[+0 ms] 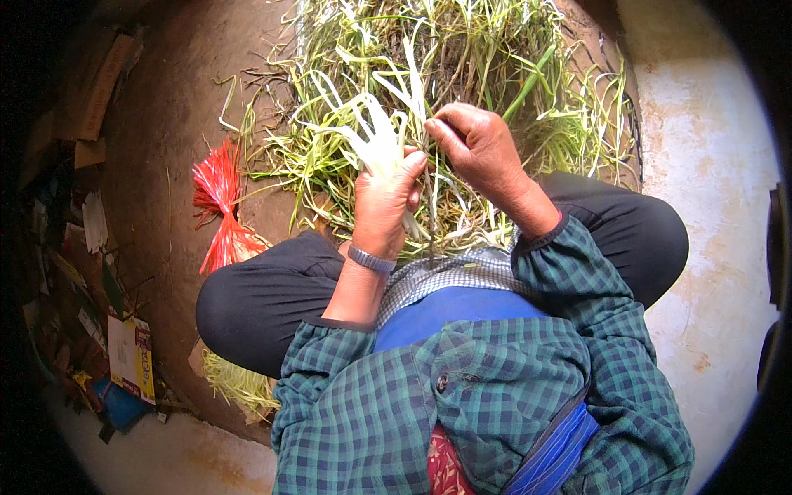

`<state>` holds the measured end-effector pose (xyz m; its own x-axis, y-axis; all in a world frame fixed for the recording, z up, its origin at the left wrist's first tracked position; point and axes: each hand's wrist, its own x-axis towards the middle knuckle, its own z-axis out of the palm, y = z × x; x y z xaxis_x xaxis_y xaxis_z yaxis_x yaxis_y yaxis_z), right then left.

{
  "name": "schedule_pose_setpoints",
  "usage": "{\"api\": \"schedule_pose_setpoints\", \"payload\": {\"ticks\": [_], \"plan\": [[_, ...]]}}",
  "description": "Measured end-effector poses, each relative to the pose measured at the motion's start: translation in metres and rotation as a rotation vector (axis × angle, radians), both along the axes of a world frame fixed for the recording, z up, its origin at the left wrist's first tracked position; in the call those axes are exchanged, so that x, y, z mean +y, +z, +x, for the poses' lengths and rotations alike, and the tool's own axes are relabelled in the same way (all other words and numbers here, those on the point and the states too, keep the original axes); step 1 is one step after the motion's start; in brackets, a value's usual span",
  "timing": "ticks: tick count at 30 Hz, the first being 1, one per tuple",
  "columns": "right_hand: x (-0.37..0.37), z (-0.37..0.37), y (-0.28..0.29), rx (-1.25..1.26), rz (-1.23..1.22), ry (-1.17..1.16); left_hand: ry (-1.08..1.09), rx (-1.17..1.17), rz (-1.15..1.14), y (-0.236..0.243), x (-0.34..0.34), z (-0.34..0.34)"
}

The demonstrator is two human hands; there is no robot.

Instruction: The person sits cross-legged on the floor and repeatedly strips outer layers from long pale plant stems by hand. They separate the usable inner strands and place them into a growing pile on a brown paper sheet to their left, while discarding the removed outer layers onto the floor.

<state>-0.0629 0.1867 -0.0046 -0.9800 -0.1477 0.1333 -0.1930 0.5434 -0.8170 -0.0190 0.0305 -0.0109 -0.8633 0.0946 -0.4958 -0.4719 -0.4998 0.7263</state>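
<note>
Head view: the left hand clasps a gathered, pale leafy bunch; the right hand pinches beside it, catch unclear; much seems left in the tangled yellow-green plant heap.

Holding pale stalks in left hand; pinching with right hand just beside; sitting before green heap, with red strips near left knee.

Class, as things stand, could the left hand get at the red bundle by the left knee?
Probably yes: the red bundle lies largely uncovered beside the left knee, though the left hand, holding pale leaves, would likely need freeing first.
</note>
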Motion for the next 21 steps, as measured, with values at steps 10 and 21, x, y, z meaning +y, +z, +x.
{"api": "schedule_pose_setpoints", "payload": {"ticks": [10, 21], "plan": [[0.04, -0.023, 0.013, -0.359, -0.618, -0.399, -0.052, -0.033, -0.029, 0.0, 0.0, 0.0], [0.004, 0.008, -0.007, -0.325, -0.223, -0.013, -0.033, -0.002, -0.067, 0.0, 0.003, 0.002]]}}
